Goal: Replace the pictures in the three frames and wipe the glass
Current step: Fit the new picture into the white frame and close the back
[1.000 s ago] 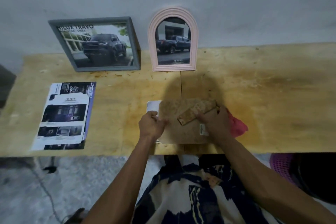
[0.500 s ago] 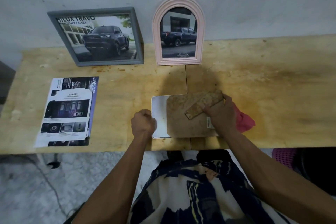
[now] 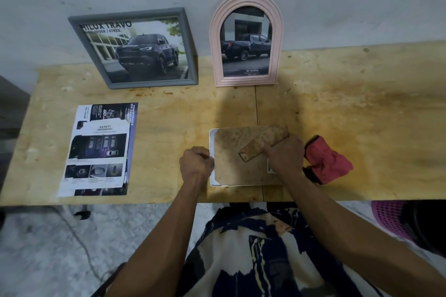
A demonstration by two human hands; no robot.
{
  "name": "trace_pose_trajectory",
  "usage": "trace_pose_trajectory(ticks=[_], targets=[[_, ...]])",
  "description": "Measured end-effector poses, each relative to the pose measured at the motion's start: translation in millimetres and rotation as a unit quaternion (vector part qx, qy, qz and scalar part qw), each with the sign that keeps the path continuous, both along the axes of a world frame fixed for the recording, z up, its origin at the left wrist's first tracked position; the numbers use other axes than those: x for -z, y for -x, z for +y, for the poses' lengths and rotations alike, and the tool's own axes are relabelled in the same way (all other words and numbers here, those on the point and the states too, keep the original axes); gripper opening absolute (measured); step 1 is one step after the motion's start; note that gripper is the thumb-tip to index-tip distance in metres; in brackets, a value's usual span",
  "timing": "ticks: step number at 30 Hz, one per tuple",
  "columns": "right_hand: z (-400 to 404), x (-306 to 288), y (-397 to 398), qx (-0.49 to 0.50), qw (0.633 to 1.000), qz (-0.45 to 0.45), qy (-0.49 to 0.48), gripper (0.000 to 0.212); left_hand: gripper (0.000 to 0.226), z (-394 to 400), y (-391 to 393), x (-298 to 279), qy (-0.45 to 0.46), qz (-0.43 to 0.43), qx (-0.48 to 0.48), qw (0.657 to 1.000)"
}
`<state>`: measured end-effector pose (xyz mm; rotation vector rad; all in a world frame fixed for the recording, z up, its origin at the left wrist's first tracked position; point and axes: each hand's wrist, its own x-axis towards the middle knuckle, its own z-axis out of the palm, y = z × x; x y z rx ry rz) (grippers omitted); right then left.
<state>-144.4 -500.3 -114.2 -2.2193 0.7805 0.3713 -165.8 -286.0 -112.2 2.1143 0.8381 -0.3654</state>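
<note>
A white frame [image 3: 212,152] lies face down near the front edge of the desk [image 3: 362,116], about midway along it, with its brown backing board [image 3: 231,157] uppermost. The board's stand flap [image 3: 263,143] slants across the board's upper right part. The right hand [image 3: 286,154] rests on the board's right side, fingers curled, with a fingertip pressed against the flap's lower edge; whether it pinches the flap I cannot tell. The left hand [image 3: 196,165] is curled into a fist at the frame's left edge, touching it; what it grips, if anything, is hidden under the knuckles.

A red cloth [image 3: 328,164] lies crumpled just beside the right hand, toward the desk's right side, touching the wrist.

At the back edge 2 frames lean upright against the wall. The grey frame [image 3: 188,43], left of middle, holds a picture of a dark pickup seen from the front, headed "HILUX TRAVO". The pink arched frame [image 3: 277,38], at the middle, holds a picture of a dark pickup seen from the rear, marked "TOYOTA". The 2 stand near each other, not touching.

A stack of printed sheets [image 3: 99,149] lies flat toward the front left corner, well apart from the white frame; the top sheet reads "SAFETY".
</note>
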Motion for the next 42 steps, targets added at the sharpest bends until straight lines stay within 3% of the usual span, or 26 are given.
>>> trace_pose_trajectory(ticks=[10, 14, 17, 21, 33, 39, 42], targets=[[6, 1, -5, -0.024, 0.998, 0.043, 0.044, 0.084, 0.003, -3, 0, 2, -0.008, -0.004, -0.001, 1.000], [5, 0, -5, -0.031, 0.998, 0.042, 0.027, 0.087, 0.016, -6, -2, -1, -0.011, 0.001, -0.016, 1.000], [1, -1, -7, -0.089, 0.995, 0.047, 0.020, 0.080, 0.028, -6, -4, 0, -0.012, 0.010, -0.028, 0.999], [-5, -2, -9, -0.138, 0.989, 0.046, 0.034, 0.073, 0.014, -8, -8, 2, -0.015, 0.020, -0.022, 0.999], [-4, 1, -1, -0.227, 0.967, 0.042, 0.106, 0.055, 0.037, -15, -12, 3, -0.065, 0.053, 0.007, 0.996], [-7, -1, -1, -0.250, 0.960, 0.042, 0.119, 0.057, 0.034, -16, -15, -1, -0.079, 0.071, 0.024, 0.994], [-7, -1, -3, -0.248, 0.962, 0.053, 0.096, 0.068, 0.030, -15, -20, -5, -0.071, 0.084, 0.030, 0.994]])
